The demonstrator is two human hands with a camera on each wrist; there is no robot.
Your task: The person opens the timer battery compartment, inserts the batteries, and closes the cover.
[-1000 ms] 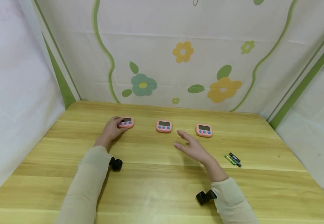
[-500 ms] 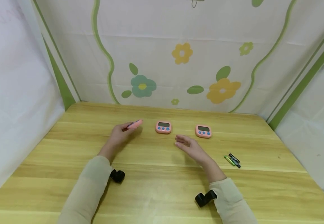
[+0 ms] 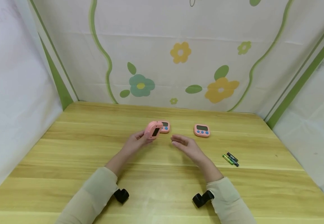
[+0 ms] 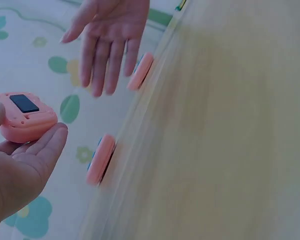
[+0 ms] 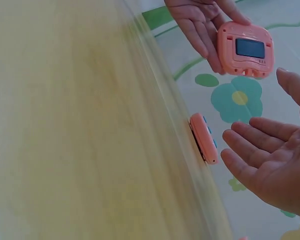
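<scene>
My left hand (image 3: 135,142) holds a pink digital timer (image 3: 152,129) by its side, raised above the table. The timer's back, with a black rectangle on it, faces me; in the right wrist view the thumb lies along the edge of this timer (image 5: 230,52). Across from it, my right hand (image 3: 190,148) hovers with straight, relaxed fingers and holds nothing; its palm (image 5: 285,165) faces the left hand. Behind the held timer, and partly covered by it, a second pink timer (image 3: 166,127) with blue buttons lies on the table. A third pink timer (image 3: 202,130) lies farther right.
Several small batteries (image 3: 230,159), one of them green, lie together on the right of the wooden table (image 3: 156,193). A white cloth (image 3: 156,53) printed with flowers hangs along the table's back edge. Black wrist cameras (image 3: 121,196) stick out from the sleeves.
My left hand has lifted the leftmost timer off the table, carried it right towards the middle and turned its back towards me. The right hand has barely moved, its fingers drawing slightly closer together.
</scene>
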